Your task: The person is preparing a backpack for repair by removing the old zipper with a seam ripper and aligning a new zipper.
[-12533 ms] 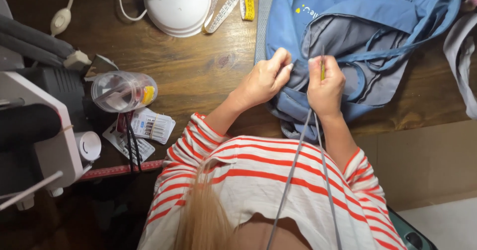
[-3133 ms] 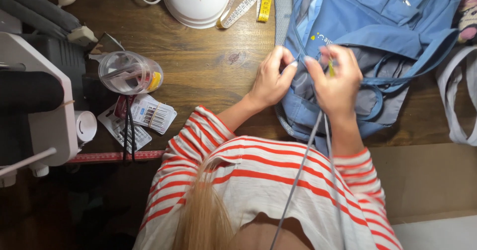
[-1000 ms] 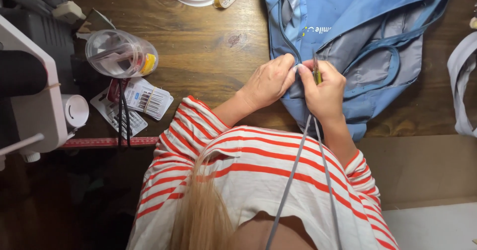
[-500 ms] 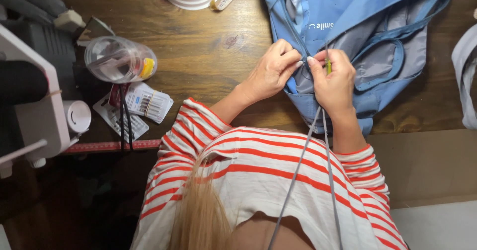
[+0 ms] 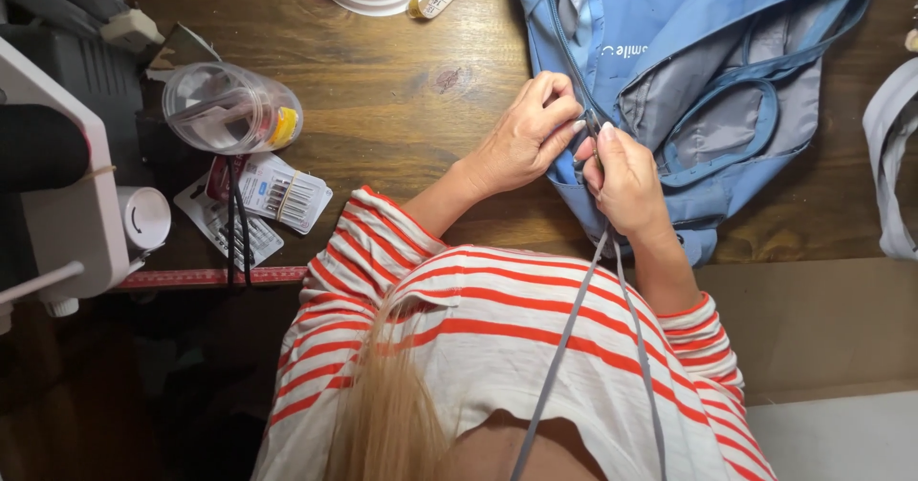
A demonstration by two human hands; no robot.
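Wooden table (image 5: 402, 79) bears a blue bag (image 5: 708, 51) at two o'clock; left hand (image 5: 521, 142) and right hand (image 5: 626, 180) pinch its zipper edge (image 5: 574, 70) closed-fingered.

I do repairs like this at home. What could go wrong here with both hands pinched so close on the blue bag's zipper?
The left hand and right hand crowd the blue bag at its zipper, so fingers could get nipped. The bag hangs past the table edge and might slide.
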